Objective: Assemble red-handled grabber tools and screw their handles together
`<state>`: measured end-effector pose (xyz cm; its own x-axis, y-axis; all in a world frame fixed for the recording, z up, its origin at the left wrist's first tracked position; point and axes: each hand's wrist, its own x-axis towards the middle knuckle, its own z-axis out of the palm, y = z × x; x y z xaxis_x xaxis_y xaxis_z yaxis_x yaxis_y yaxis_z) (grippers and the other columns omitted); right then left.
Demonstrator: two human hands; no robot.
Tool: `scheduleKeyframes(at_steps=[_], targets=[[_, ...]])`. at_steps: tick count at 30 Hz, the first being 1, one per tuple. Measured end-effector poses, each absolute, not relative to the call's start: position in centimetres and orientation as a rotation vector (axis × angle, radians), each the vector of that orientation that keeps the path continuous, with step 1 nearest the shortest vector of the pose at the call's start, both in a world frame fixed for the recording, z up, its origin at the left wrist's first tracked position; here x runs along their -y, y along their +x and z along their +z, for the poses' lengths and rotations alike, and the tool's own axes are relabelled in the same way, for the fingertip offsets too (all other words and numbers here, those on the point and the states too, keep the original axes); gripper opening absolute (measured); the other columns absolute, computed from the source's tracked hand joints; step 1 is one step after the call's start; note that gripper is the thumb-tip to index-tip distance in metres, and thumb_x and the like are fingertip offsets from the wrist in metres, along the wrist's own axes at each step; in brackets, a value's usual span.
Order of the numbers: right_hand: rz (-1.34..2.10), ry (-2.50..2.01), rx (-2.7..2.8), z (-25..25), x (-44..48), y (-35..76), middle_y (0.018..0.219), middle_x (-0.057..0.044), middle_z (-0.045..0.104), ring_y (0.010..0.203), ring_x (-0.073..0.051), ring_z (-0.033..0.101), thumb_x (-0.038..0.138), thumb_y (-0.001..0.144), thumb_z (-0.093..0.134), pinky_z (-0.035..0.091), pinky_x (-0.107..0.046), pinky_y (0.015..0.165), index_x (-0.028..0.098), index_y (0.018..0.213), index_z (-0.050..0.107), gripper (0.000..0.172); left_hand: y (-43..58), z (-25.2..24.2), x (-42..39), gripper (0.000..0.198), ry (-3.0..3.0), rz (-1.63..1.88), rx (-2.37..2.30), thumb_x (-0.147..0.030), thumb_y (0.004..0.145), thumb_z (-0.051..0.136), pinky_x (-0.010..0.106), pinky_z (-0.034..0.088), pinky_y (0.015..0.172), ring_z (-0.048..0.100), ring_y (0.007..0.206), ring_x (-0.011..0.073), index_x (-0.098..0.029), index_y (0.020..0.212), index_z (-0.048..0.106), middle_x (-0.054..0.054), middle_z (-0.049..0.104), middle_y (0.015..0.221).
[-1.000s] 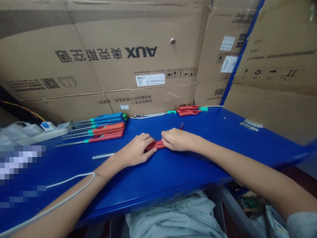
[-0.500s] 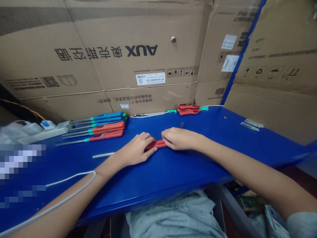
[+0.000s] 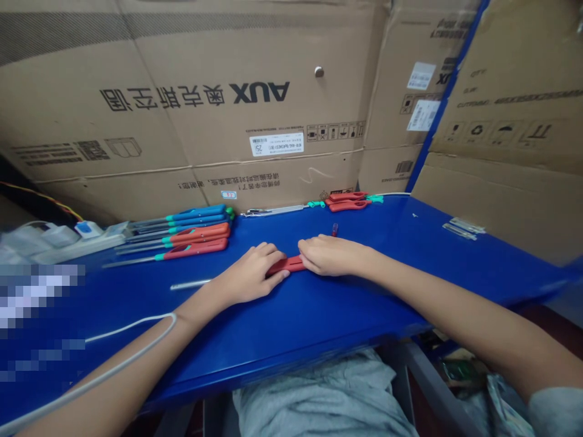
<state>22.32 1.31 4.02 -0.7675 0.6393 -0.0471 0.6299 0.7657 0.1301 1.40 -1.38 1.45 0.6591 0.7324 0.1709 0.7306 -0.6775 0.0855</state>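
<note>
A red-handled screwdriver lies on the blue table, with its metal shaft sticking out to the left. My left hand lies curled over the left part of the red handle and presses it down. At the handle's right end, my right hand has its fingers closed around it. A small red piece sits on the table just behind my right hand.
Several blue and red screwdrivers lie in a row at the back left. More red handles rest against the cardboard boxes behind. A white cable crosses my left forearm. A power strip sits far left.
</note>
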Motion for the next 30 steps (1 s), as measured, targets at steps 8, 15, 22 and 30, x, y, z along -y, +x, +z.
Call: scheduleKeyframes(at_steps=[8, 15, 22, 30], targets=[[-0.04, 0.967, -3.016, 4.1, -2.1, 23.1, 0.092, -0.012, 0.067, 0.08, -0.021, 0.061, 0.02, 0.096, 0.041, 0.037, -0.029, 0.067, 0.014, 0.089, 0.055, 0.017, 1.1, 1.1, 1.2, 0.033, 2.847, 0.319, -1.275, -0.04, 0.098, 0.042, 0.039, 0.045, 0.087, 0.055, 0.096, 0.0239, -0.016, 0.109, 0.06, 0.009, 0.06, 0.1], [-0.134, 0.924, -3.042, 4.2, -2.3, 23.3, 0.089, -0.01, 0.065, 0.077, -0.019, 0.056, 0.018, 0.094, 0.042, 0.037, -0.028, 0.066, 0.014, 0.087, 0.055, 0.015, 1.2, 1.3, 1.3, 0.031, 2.855, 0.322, -1.261, -0.039, 0.098, 0.043, 0.038, 0.045, 0.086, 0.055, 0.095, 0.0238, -0.016, 0.109, 0.061, 0.009, 0.06, 0.099], [-0.183, 0.955, -3.038, 4.2, -2.3, 23.3, 0.091, -0.01, 0.065, 0.079, -0.019, 0.056, 0.015, 0.09, 0.045, 0.036, -0.027, 0.065, 0.015, 0.089, 0.055, 0.01, 1.2, 1.3, 1.4, 0.03, 2.849, 0.318, -1.269, -0.039, 0.098, 0.043, 0.038, 0.045, 0.086, 0.055, 0.095, 0.0239, -0.017, 0.106, 0.061, 0.009, 0.06, 0.098], [-0.274, 0.926, -3.088, 4.1, -3.0, 23.8, 0.087, -0.007, 0.065, 0.077, -0.017, 0.055, 0.016, 0.088, 0.048, 0.037, -0.025, 0.065, 0.016, 0.084, 0.057, 0.01, 1.3, 1.3, 1.3, 0.032, 2.852, 0.325, -1.263, -0.039, 0.097, 0.043, 0.039, 0.045, 0.087, 0.056, 0.097, 0.024, -0.016, 0.112, 0.06, 0.009, 0.061, 0.101]])
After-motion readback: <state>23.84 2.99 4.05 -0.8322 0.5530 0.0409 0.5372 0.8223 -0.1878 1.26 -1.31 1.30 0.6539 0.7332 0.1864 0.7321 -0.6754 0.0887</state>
